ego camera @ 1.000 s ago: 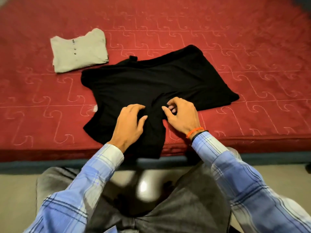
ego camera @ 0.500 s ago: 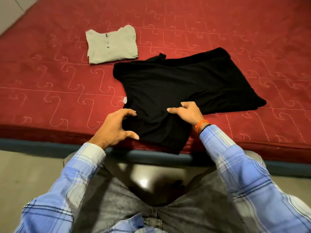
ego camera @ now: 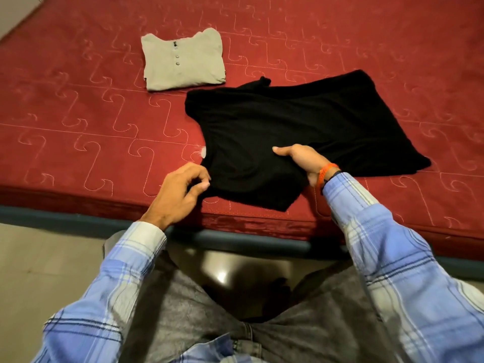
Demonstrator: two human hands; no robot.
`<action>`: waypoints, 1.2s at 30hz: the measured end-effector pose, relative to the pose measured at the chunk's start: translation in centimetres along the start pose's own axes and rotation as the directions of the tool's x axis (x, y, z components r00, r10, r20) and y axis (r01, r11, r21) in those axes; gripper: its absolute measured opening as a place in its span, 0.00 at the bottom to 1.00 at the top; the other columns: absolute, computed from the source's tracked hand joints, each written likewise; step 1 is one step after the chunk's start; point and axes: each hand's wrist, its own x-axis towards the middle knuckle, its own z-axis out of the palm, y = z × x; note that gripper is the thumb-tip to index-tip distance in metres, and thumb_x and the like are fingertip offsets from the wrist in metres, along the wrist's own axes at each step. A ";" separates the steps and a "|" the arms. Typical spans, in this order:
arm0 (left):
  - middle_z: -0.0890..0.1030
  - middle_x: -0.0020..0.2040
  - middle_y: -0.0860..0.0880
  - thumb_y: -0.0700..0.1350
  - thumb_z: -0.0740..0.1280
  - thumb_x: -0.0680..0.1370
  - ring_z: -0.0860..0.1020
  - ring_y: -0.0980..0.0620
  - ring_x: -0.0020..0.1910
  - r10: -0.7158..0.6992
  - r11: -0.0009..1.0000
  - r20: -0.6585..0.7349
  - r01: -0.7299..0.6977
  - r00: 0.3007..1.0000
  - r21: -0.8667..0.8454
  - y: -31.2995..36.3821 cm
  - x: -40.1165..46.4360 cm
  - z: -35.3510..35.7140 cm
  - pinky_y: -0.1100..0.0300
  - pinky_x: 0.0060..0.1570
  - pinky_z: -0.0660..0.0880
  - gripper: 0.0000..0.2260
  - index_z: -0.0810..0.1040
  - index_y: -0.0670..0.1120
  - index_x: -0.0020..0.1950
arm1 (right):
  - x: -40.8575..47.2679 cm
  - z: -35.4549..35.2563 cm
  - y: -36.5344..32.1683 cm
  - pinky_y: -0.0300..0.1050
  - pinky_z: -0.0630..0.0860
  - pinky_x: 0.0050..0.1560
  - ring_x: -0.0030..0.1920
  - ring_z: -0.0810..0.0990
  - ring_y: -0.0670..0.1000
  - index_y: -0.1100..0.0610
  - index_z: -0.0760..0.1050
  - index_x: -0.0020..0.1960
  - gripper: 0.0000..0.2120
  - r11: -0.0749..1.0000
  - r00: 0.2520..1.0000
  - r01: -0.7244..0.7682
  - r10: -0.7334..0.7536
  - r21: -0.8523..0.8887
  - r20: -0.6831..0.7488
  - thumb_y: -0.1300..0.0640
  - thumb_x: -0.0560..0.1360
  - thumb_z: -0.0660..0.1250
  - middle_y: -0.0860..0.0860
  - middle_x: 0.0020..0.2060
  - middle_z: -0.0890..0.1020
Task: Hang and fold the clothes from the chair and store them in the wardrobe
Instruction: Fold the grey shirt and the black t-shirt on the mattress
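Observation:
A black shirt (ego camera: 293,127) lies partly folded on the red mattress (ego camera: 78,121), its near end close to the bed's front edge. My left hand (ego camera: 180,195) pinches the shirt's near left edge with curled fingers. My right hand (ego camera: 303,161) grips the shirt's near right side, thumb on top and fingers tucked under the cloth. A folded grey button shirt (ego camera: 183,64) lies farther back to the left, apart from the black one.
The mattress front edge sits on a dark blue bed frame (ego camera: 248,239). Below it is a pale tiled floor (ego camera: 39,271). My legs in grey jeans (ego camera: 209,310) stand close to the bed.
My hands moved apart from the shirt's middle to its near left and right sides and took hold of the cloth. The shirt's hanging end now lies up on the mattress.

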 end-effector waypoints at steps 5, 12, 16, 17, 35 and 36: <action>0.74 0.34 0.50 0.39 0.62 0.81 0.71 0.53 0.33 -0.268 0.963 -0.099 0.269 0.958 0.005 -0.6 0.0 0.0 0.59 0.36 0.62 0.05 0.72 0.46 0.46 | 1.1 2.3 -2.6 0.49 0.82 0.52 0.49 0.84 0.57 0.68 0.75 0.60 0.16 0.828 0.969 -0.149 0.015 0.540 0.245 0.59 0.79 0.61 0.61 0.52 0.83; 0.76 0.39 0.55 0.42 0.62 0.80 0.75 0.51 0.41 -0.524 0.851 -0.134 0.508 0.841 -0.135 0.7 0.9 -0.1 0.59 0.44 0.66 0.05 0.72 0.46 0.55 | 2.3 5.9 -2.6 0.42 0.80 0.42 0.45 0.83 0.49 0.58 0.76 0.51 0.05 0.927 0.988 0.150 -0.154 0.342 -0.018 0.56 0.78 0.66 0.56 0.49 0.83; 0.78 0.35 0.52 0.50 0.70 0.77 0.78 0.51 0.39 -0.493 0.869 -0.174 0.489 0.852 -0.071 1.2 1.0 0.2 0.55 0.44 0.72 0.13 0.71 0.48 0.55 | 3.1 5.8 -0.2 0.38 0.78 0.47 0.42 0.83 0.43 0.54 0.75 0.51 0.11 0.891 0.879 0.395 -0.437 -0.224 -0.191 0.54 0.72 0.73 0.48 0.41 0.84; 0.79 0.34 0.52 0.48 0.71 0.76 0.79 0.49 0.39 -0.482 0.874 -0.196 0.483 0.854 -0.045 1.1 1.0 0.2 0.54 0.45 0.75 0.12 0.71 0.48 0.55 | 2.8 5.6 0.6 0.33 0.77 0.47 0.42 0.82 0.41 0.55 0.74 0.53 0.14 0.814 0.824 0.467 -0.542 -0.345 -0.165 0.54 0.71 0.74 0.47 0.42 0.83; 0.75 0.58 0.43 0.48 0.80 0.66 0.74 0.43 0.57 -0.331 0.885 -0.304 0.406 0.893 0.228 2.2 0.4 1.8 0.52 0.57 0.70 0.31 0.72 0.43 0.64 | 1.1 1.8 6.2 0.52 0.77 0.46 0.49 0.80 0.59 0.61 0.78 0.60 0.20 -0.186 0.406 0.576 -0.780 -0.796 0.477 0.60 0.69 0.66 0.56 0.53 0.81; 0.76 0.56 0.45 0.47 0.80 0.66 0.75 0.43 0.56 -0.387 0.886 -0.290 0.440 0.875 0.145 1.8 0.0 1.4 0.52 0.56 0.71 0.32 0.70 0.43 0.65 | 1.2 1.9 6.1 0.53 0.78 0.44 0.48 0.80 0.59 0.62 0.79 0.59 0.20 -0.194 0.407 0.576 -0.775 -0.794 0.484 0.64 0.66 0.67 0.56 0.52 0.81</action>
